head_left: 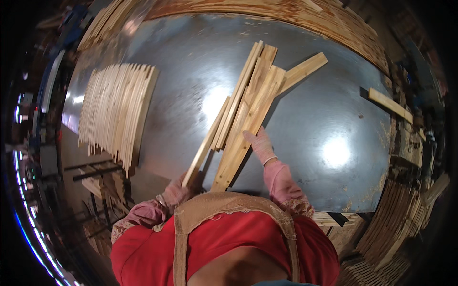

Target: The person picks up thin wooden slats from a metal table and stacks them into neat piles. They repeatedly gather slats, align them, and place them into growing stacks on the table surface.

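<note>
My right hand (260, 145), in a pale glove, grips the right edge of a wide wooden board (261, 110), thumb on its face. The board slants across a small pile, its near end close to my apron. My left hand (175, 193), also gloved, closes round the near end of a narrow wooden strip (208, 140); its fingers are partly hidden. Between the two lie several more slats (241, 95), side by side. Another board (305, 71) sticks out of the pile toward the far right, its lower end covered.
A neat row of wooden slats (117, 109) stands on the left of the shiny metal tabletop (315, 119). One short piece (390, 106) lies at the right edge. Plywood (267, 8) borders the far side, with stacked slats (389, 224) at the lower right.
</note>
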The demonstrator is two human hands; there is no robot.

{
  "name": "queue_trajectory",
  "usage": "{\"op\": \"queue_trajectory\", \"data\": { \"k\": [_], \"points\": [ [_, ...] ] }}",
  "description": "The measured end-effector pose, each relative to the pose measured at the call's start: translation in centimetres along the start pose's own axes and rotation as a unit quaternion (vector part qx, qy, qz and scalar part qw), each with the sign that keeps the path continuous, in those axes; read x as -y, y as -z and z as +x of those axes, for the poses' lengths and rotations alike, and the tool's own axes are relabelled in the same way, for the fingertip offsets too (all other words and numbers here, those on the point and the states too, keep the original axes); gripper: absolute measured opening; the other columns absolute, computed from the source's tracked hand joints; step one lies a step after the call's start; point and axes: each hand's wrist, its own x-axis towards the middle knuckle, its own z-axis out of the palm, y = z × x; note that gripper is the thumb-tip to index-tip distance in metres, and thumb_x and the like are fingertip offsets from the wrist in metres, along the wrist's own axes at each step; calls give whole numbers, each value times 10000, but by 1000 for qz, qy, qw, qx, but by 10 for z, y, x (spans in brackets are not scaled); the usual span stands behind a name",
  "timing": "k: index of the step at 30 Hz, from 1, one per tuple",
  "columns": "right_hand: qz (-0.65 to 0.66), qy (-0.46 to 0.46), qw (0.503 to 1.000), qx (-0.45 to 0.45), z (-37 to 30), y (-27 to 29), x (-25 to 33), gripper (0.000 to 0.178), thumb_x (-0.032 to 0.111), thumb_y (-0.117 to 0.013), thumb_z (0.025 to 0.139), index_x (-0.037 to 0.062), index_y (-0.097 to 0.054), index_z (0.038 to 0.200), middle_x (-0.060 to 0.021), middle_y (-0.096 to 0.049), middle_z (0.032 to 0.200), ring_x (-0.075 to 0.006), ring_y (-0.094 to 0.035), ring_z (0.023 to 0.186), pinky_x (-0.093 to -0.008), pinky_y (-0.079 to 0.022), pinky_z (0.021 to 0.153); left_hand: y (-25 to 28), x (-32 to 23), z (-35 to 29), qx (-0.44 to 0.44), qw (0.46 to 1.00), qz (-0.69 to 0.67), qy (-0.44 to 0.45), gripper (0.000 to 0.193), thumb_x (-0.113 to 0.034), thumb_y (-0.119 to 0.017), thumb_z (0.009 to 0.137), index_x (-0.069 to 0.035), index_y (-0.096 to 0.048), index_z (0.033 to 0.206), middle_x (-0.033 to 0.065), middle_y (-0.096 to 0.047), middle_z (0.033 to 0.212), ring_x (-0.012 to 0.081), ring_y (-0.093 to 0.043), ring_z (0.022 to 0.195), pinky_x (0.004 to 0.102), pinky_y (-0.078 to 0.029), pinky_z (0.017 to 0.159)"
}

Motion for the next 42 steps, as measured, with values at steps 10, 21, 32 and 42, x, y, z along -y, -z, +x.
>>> {"op": "queue_trajectory", "data": {
  "k": [10, 21, 32, 42],
  "points": [
    [-309, 32, 946, -98, 14, -171, 164, 494, 408, -655, 994, -36, -713, 1203, -277, -743, 1135, -427, -706, 1119, -470, -539, 993, 212, 107, 75, -443, 749, 483, -93, 714, -262, -766, 872, -116, -532, 1531, 214, -475, 1542, 425, -397, 1477, 563, -257, 1282],
    [-455, 84, 858, 224, 13, -447, 79, 835, 494, -609, 985, -14, -407, 1617, -313, -579, 1499, -448, -583, 1376, -501, -452, 1180, 256, 148, 86, -402, 789, 416, -210, 806, -475, -807, 886, -111, -546, 1556, 212, -435, 1631, 423, -395, 1507, 562, -237, 1307],
    [-676, 78, 700, -218, 4, -124, 39, 1012, 615, -808, 829, 87, -442, 1612, -168, -661, 1428, -387, -598, 1349, -470, -509, 1071, 251, 120, 83, -390, 815, 411, -124, 753, -422, -803, 883, -128, -566, 1535, 209, -470, 1621, 429, -428, 1497, 539, -295, 1288],
    [-431, 57, 899, -48, -51, -162, 60, 872, 658, -690, 931, -22, -606, 1470, -302, -687, 1362, -435, -636, 1305, -497, -483, 1112, 69, -10, 149, 25, 978, -162, -126, 789, -499, -626, 1011, 86, -522, 1529, 279, -637, 1463, 354, -610, 1353, 416, -428, 1167]
  ]
}}
